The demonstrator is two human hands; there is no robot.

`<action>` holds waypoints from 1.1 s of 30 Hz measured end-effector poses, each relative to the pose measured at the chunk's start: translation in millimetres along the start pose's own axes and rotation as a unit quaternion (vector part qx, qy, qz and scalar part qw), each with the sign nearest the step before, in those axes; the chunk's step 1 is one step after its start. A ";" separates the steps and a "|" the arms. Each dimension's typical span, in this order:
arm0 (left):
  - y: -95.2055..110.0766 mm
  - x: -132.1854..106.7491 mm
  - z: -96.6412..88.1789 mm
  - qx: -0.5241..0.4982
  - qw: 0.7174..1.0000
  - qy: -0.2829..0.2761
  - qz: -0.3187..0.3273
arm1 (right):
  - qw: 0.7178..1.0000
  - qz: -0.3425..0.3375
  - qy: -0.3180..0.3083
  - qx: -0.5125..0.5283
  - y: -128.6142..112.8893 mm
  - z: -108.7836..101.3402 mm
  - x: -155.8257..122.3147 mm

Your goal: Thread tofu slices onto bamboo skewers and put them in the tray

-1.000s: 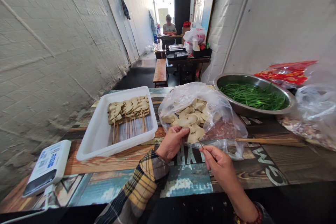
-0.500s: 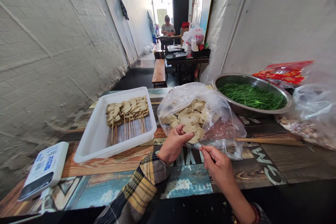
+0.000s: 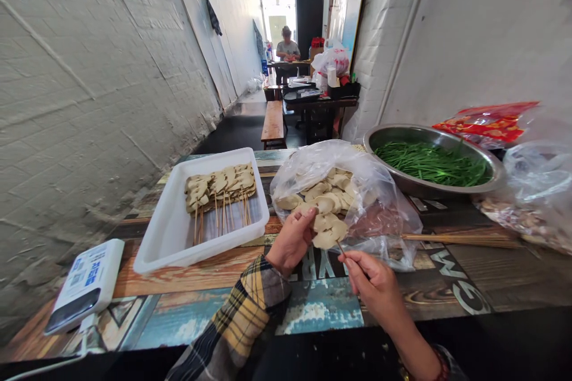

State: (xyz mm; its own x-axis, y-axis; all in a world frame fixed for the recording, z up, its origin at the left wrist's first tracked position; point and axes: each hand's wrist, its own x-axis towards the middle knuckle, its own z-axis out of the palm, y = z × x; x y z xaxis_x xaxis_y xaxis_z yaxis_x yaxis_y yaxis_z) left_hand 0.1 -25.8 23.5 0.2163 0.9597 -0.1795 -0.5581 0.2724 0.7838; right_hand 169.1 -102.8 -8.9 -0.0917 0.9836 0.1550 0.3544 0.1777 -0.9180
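My left hand (image 3: 292, 241) pinches pale flat food slices (image 3: 328, 229) at the mouth of a clear plastic bag (image 3: 379, 202) full of the same slices. My right hand (image 3: 373, 280) is closed on a thin bamboo skewer (image 3: 340, 247) whose tip goes into the slices held by the left hand. A white plastic tray (image 3: 161, 238) to the left holds several finished skewers (image 3: 221, 187) laid side by side.
A steel bowl (image 3: 388, 137) of green stalks sits at the right rear, with a red packet (image 3: 487, 125) and another clear bag (image 3: 536, 190) beyond. Loose bamboo skewers (image 3: 460, 240) lie right of the bag. A white device (image 3: 84, 283) rests at the left edge. A person sits far down the corridor.
The slices have come up slightly out of the bag in my left hand, and the skewer in my right hand has pushed further into them.
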 end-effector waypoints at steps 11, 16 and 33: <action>-1.2 -4.5 5.7 0.016 0.999 -0.024 0.031 | 0.998 -0.012 0.018 -0.056 3.8 5.5 1.6; -3.4 -5.1 5.0 0.040 0.999 0.004 0.032 | 0.998 -0.014 0.014 -0.063 1.5 4.8 1.7; -6.1 -4.4 8.1 0.032 0.998 0.033 0.043 | 0.992 -0.056 0.027 -0.108 4.0 4.8 2.3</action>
State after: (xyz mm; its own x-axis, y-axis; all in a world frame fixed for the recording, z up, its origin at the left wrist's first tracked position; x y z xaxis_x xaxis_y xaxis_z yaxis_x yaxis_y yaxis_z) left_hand 9.0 -32.2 24.3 0.1155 0.9823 -0.1473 -0.5188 0.1861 0.8344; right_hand 165.9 -100.0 -14.0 -0.0928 0.9567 0.2760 0.5364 0.2816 -0.7956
